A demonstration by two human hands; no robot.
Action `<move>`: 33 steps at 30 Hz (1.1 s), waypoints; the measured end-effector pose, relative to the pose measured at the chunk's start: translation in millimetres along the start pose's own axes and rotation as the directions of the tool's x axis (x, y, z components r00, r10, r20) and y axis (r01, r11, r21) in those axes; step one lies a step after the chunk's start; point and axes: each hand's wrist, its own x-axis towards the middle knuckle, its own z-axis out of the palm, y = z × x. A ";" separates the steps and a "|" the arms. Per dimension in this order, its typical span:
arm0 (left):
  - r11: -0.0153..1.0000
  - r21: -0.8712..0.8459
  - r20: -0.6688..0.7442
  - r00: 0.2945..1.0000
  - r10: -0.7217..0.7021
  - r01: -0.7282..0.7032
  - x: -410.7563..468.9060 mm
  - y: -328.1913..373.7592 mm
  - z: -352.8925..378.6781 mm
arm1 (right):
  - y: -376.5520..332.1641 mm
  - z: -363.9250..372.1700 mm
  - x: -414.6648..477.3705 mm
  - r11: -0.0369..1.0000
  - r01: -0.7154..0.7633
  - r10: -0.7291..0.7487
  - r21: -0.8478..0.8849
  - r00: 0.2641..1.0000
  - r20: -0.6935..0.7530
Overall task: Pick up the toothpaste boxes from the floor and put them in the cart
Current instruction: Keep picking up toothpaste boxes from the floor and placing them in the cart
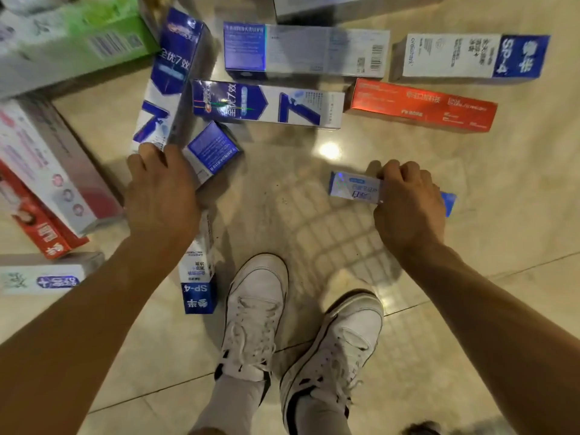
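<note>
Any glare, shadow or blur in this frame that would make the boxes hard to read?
Head view: a bright lamp reflection glares off the glossy floor between the hands, with a grid-like shadow below it; boxes at the top and left edges, like the green box, are smeared and bent by the wide lens; the box in the right hand is small and shiny, its print unreadable.

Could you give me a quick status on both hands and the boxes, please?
Right hand shut on small blue box. Left hand on blue-white box, grip unclear. Many boxes on floor. No cart visible.
</note>
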 end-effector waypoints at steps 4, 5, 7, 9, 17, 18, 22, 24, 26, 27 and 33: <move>0.992 -0.107 0.008 0.997 0.071 -0.070 -3.4 2.1 -12.2 | -18.0 -8.5 -6.9 0.999 -0.018 0.018 0.037 1.000 0.016; 0.987 -0.133 0.004 0.996 0.088 -0.087 -5.7 4.2 -19.9 | -24.0 -15.2 -10.3 0.998 -0.022 0.022 0.055 1.000 0.008; 0.981 -0.162 -0.003 0.994 0.106 -0.105 -14.1 10.5 -40.7 | -35.1 -35.4 -19.0 0.996 -0.029 0.030 0.082 0.999 -0.019; 0.975 -0.192 -0.002 0.994 0.110 -0.108 -28.1 18.9 -70.2 | -43.7 -63.4 -32.8 0.992 -0.042 0.049 0.116 0.997 -0.065; 0.949 -0.243 -0.078 0.979 0.187 -0.201 -134.9 53.9 -278.3 | -62.2 -266.1 -126.2 0.981 -0.100 0.118 0.166 0.987 -0.105; 0.942 -0.254 -0.098 0.975 0.200 -0.219 -152.0 56.7 -311.0 | -61.5 -301.9 -141.3 0.968 -0.114 0.130 0.224 0.990 -0.058; 0.914 -0.283 -0.172 0.953 0.251 -0.292 -222.0 67.2 -448.2 | -57.2 -450.8 -204.1 0.937 -0.153 0.183 0.314 0.981 -0.068; 0.895 -0.304 -0.197 0.941 0.275 -0.326 -261.6 73.7 -518.1 | -57.1 -523.3 -235.7 0.912 -0.216 0.253 0.350 0.966 -0.062; 0.887 -0.315 -0.218 0.935 0.279 -0.338 -304.7 79.4 -586.4 | -54.1 -589.2 -272.0 0.896 -0.259 0.308 0.361 0.948 -0.084; 0.882 -0.315 -0.239 0.928 0.284 -0.351 -326.6 81.0 -618.5 | -52.7 -619.6 -291.7 0.892 -0.269 0.325 0.362 0.941 -0.100; 0.818 -0.256 -0.357 0.837 0.416 -0.516 -425.7 82.2 -753.6 | -48.9 -759.6 -401.2 0.871 -0.350 0.426 0.344 0.888 -0.173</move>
